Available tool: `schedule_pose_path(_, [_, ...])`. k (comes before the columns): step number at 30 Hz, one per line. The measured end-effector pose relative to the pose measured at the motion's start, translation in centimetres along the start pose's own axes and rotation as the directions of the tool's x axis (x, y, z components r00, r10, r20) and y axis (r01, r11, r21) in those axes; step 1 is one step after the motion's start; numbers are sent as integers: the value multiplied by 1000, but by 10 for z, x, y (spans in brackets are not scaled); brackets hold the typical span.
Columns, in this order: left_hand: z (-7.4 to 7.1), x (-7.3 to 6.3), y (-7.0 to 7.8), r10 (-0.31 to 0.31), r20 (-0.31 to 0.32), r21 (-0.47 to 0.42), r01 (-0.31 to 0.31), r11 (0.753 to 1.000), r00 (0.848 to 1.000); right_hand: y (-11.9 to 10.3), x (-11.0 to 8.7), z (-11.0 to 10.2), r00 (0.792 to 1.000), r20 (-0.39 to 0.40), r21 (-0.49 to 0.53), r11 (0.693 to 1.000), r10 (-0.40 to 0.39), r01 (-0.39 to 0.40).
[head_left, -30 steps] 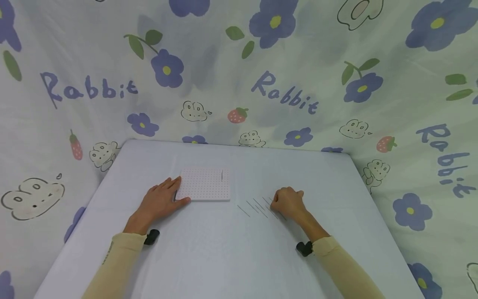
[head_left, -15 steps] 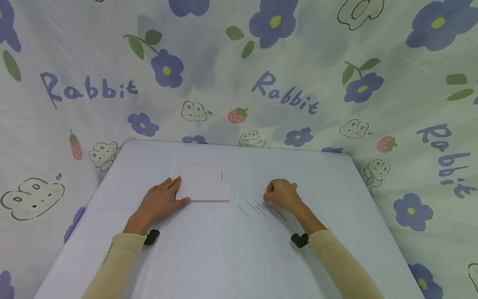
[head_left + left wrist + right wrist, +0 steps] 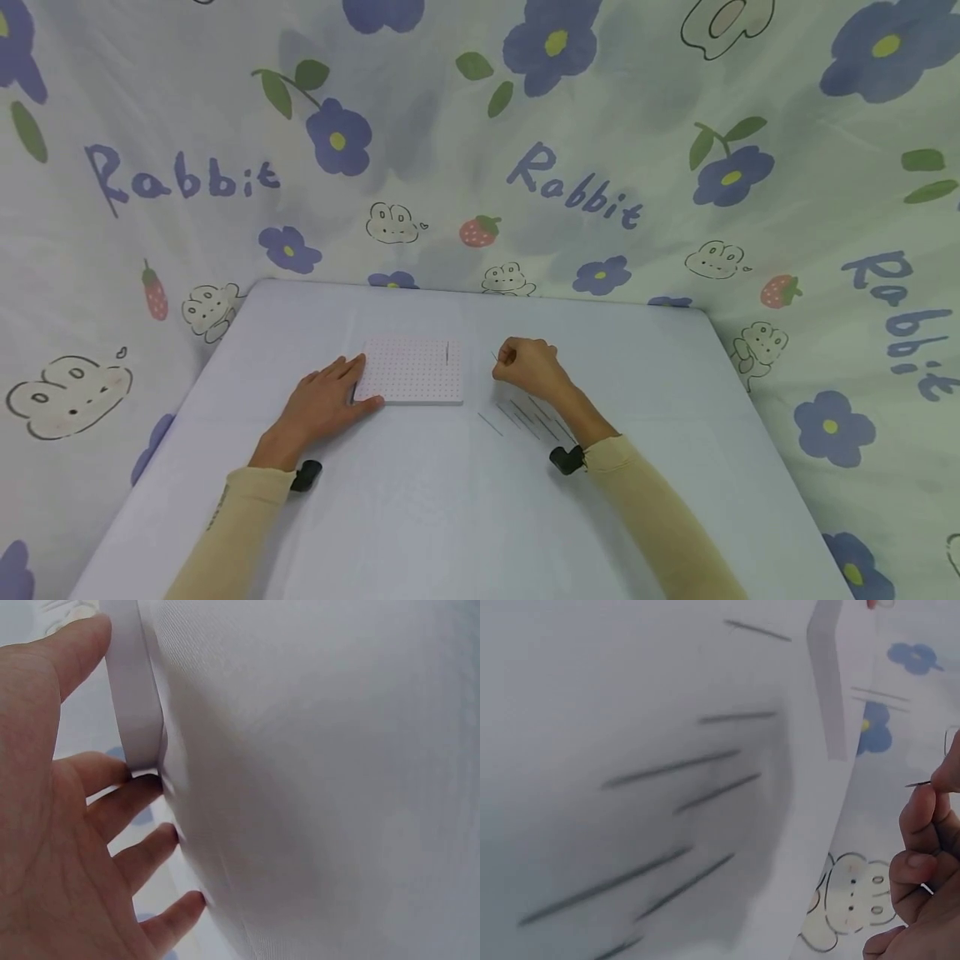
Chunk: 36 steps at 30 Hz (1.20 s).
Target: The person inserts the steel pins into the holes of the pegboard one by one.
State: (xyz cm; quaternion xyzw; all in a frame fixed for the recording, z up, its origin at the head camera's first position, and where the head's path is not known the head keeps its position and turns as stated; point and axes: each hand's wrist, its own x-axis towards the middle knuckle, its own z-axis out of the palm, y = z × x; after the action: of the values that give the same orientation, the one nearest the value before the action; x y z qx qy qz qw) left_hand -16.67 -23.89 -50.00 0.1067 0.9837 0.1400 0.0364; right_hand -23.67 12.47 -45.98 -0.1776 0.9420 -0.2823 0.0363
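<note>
White tbl (image 3: 420, 508) — dark rods (image 3: 671, 768) nr R hand (image 3: 528, 365), floral cloth (image 3: 442, 125) behind.

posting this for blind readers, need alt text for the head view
A person's right hand pinches a thin dark rod beside a dotted white board, whose left side the left hand touches. More rods lie on the white table, in front of a floral backdrop.
</note>
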Motion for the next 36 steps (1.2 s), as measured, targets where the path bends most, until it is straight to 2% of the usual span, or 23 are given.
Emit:
schedule_pose_path(10, [3, 1, 1, 3, -12, 0, -3, 1000, 1000, -33, 27, 20, 999, 11, 40, 998, -38, 37])
schedule_pose_path(15, [2, 1, 0, -5, -11, 11, 5, 1000, 1000, -43, 37, 31, 1000, 18, 103, 994, -23, 21])
schedule_pose_path(20, [2, 0, 0, -12, -7, 16, 12, 1000, 1000, -44, 41, 42, 1000, 20, 154, 988, 16, -19])
schedule_pose_path(29, [1, 1, 0, -20, 11, 4, 20, 1000, 1000, -38, 44, 53, 1000, -9, 214, 977, 15, -13])
schedule_pose_path(36, [1, 2, -1, -22, 8, 4, 22, 1000, 1000, -38, 46, 58, 1000, -4, 219, 976, 18, -17])
